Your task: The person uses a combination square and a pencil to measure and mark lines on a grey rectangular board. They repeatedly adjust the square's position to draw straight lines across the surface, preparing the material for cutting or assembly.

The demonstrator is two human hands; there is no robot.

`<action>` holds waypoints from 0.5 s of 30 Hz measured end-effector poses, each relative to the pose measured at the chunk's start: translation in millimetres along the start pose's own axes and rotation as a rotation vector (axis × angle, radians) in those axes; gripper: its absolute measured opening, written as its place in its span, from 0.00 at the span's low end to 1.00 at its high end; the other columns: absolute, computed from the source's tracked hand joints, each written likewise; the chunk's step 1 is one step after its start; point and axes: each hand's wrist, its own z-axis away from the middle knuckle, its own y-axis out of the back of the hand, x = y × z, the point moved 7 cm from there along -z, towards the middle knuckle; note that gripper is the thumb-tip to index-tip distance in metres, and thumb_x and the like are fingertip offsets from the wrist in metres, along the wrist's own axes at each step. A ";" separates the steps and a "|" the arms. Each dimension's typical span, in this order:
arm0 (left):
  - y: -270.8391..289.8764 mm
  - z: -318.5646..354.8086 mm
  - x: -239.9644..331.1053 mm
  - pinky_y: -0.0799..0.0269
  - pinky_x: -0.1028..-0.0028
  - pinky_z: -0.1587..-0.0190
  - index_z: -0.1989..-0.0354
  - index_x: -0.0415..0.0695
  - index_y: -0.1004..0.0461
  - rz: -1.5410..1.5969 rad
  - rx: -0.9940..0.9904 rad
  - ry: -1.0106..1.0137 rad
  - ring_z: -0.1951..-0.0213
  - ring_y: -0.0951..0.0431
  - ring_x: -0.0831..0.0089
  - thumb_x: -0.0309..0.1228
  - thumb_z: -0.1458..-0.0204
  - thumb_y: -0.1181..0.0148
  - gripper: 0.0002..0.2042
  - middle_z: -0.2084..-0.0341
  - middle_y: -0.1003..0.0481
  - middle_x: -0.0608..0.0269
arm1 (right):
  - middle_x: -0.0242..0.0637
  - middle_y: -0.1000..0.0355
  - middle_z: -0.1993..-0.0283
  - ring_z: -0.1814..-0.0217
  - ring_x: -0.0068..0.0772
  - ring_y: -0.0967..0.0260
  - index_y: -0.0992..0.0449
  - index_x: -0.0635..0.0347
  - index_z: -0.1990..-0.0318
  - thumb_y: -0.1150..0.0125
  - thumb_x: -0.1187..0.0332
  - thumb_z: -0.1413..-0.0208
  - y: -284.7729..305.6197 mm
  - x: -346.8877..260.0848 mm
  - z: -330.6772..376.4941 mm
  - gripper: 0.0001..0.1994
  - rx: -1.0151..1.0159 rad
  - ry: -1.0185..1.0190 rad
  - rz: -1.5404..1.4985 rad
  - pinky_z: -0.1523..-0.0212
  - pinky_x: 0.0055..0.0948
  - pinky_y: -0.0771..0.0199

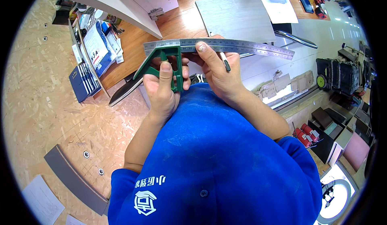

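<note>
The left hand (161,88) is clamped on the green metal square head (159,63), and the right hand (217,69) pinches the steel ruler blade (225,46) and a pencil (224,61), held near the chest. No marking has started, I think.

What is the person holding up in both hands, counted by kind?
Combination square, green head on a steel ruler: 1, gripped by left hand and right hand
Pencil: 1, in the right hand
Total: 2

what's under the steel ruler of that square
Under the steel ruler: green head in the left hand, right hand with pencil. Fingers hide part of the lower edge.
</note>
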 end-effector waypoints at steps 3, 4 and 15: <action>0.1 0.4 0.1 0.29 0.78 0.75 0.47 0.34 0.29 -0.005 0.009 -0.002 0.66 0.25 0.73 0.41 0.32 0.45 0.19 0.58 0.22 0.51 | 0.42 0.20 0.57 0.53 0.27 0.22 0.22 0.67 0.55 0.37 0.69 0.35 0.1 0.5 0.5 0.09 0.008 -0.004 -0.003 0.46 0.31 0.19; 0.3 0.4 0.2 0.29 0.78 0.75 0.47 0.34 0.29 -0.005 0.010 -0.003 0.66 0.25 0.73 0.41 0.32 0.45 0.19 0.58 0.22 0.51 | 0.42 0.20 0.57 0.54 0.27 0.22 0.21 0.67 0.55 0.36 0.69 0.35 -0.1 0.4 0.4 0.09 0.006 -0.002 -0.006 0.47 0.31 0.19; 2.7 1.1 0.1 0.29 0.78 0.77 0.48 0.34 0.29 0.003 0.029 0.012 0.66 0.25 0.73 0.41 0.32 0.45 0.19 0.58 0.22 0.52 | 0.42 0.20 0.56 0.53 0.27 0.22 0.20 0.66 0.55 0.37 0.69 0.35 0.7 3.9 -1.0 0.08 0.005 -0.035 -0.017 0.47 0.31 0.19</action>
